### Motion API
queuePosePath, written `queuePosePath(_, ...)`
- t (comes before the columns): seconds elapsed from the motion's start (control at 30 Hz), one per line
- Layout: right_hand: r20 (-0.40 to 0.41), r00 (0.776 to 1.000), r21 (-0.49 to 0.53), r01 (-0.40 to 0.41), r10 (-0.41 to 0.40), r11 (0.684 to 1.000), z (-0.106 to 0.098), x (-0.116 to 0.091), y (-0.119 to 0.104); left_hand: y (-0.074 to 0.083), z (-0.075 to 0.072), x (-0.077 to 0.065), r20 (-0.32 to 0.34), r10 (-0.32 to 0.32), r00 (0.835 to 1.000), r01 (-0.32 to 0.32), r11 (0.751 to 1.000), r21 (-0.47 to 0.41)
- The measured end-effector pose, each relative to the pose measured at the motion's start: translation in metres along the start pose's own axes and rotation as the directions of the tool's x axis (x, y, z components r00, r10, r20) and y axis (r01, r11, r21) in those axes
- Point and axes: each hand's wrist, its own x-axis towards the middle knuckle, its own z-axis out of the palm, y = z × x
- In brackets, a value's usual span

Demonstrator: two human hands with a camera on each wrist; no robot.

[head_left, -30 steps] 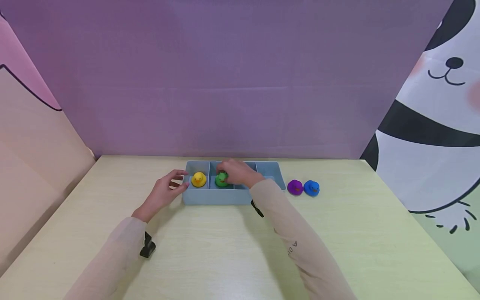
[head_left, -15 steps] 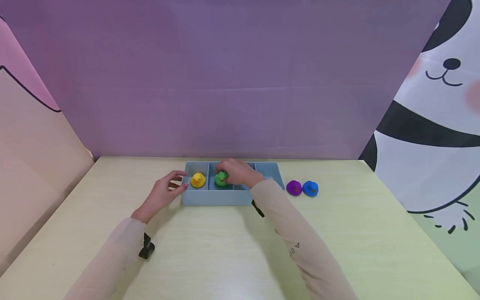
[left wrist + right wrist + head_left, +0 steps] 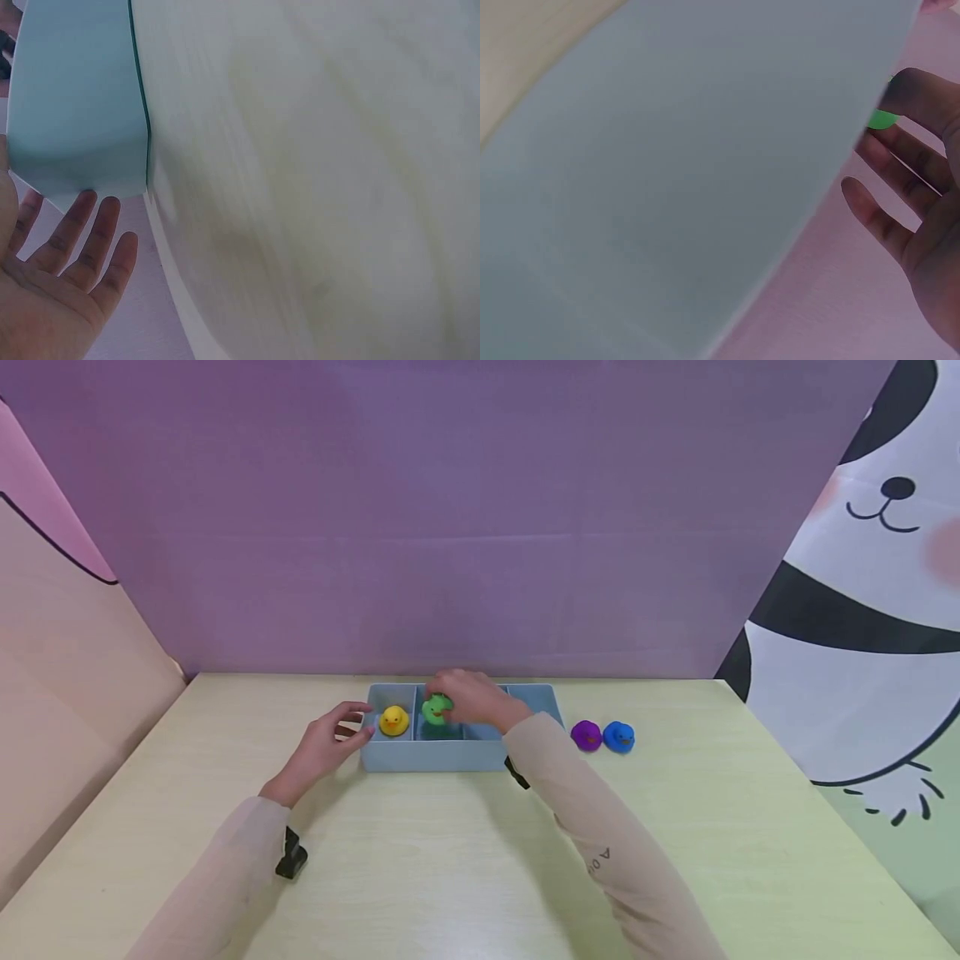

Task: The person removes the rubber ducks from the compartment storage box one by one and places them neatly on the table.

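A green rubber duck (image 3: 436,709) is pinched between the thumb and fingers of my right hand (image 3: 472,698), over the second compartment from the left of a pale blue divided box (image 3: 435,757). In the right wrist view, only a sliver of the green duck (image 3: 883,118) shows behind the box wall. A yellow rubber duck (image 3: 393,721) sits in the leftmost compartment. At the box's left end is my left hand (image 3: 330,739), its fingers spread and gently bent. The fingertips (image 3: 88,196) lie against or very near that end wall; contact is unclear.
To the right of the box, a purple rubber duck (image 3: 587,736) and a blue rubber duck (image 3: 619,737) sit side by side on the light wooden table (image 3: 420,877). A purple cloth backdrop (image 3: 465,527) rises behind the table. My right forearm crosses the box's front right.
My right hand has raised the green duck slightly from the second compartment and shifted a little left. The left hand keeps its place at the box's end.
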Motion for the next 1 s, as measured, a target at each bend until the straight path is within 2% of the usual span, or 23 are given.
queuePosePath(0.43,-0.021,0.999,-0.028,0.026,-0.027,0.999,-0.016,-0.008,-0.004,0.0,0.0,0.0,0.0,0.0,1.0,0.0,1.0,-0.004)
queuePosePath(1.0,-0.056,0.998,-0.031,0.019,-0.02,0.999,-0.026,-0.028,0.008,-0.002,0.0,0.002,-0.005,0.013,1.0,-0.013,1.0,-0.005)
